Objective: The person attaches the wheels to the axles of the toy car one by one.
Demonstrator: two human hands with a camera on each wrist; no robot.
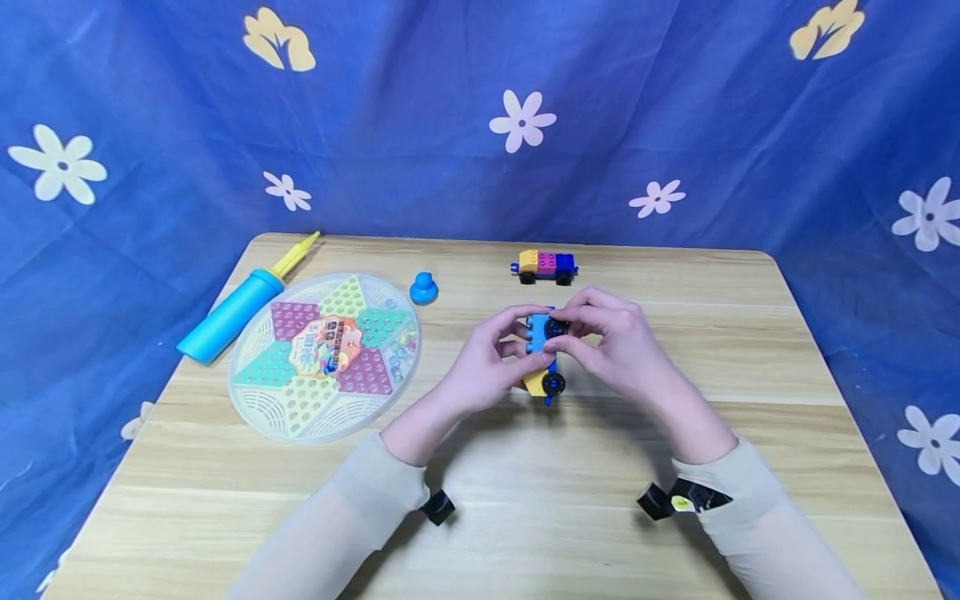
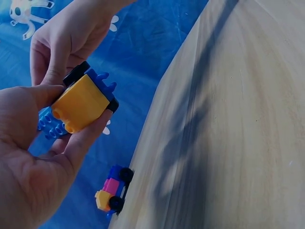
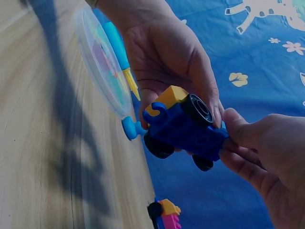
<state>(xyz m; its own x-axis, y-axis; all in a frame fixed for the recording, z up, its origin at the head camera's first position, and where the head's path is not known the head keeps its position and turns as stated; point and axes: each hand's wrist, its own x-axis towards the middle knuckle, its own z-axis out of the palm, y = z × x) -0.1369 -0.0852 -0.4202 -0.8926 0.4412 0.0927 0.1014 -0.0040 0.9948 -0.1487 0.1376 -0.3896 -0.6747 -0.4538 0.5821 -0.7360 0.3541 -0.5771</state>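
Note:
Between both hands, tipped on its side above the table, is a toy building-block car [image 1: 538,337] with a dark blue base, black wheels, a yellow block [image 2: 82,104] and a light blue studded block. My left hand [image 1: 483,362] grips it from the left, thumb and fingers around its body. On the other side my right hand [image 1: 618,342] pinches the car's far end by a black wheel; its fingertips partly hide that wheel. The underside [image 3: 183,136] with a blue hook faces the right wrist view. A second block car [image 1: 547,266], yellow, pink and blue, stands behind the hands.
On the left lies a round Chinese checkers board [image 1: 326,358] under a clear cover. A blue hand pump [image 1: 232,317] with a yellow nozzle lies beside it. Right of the board's top edge sits a small blue knob-shaped piece [image 1: 423,288]. Blue flowered cloth [image 1: 442,167] hangs behind the wooden table [image 1: 540,517].

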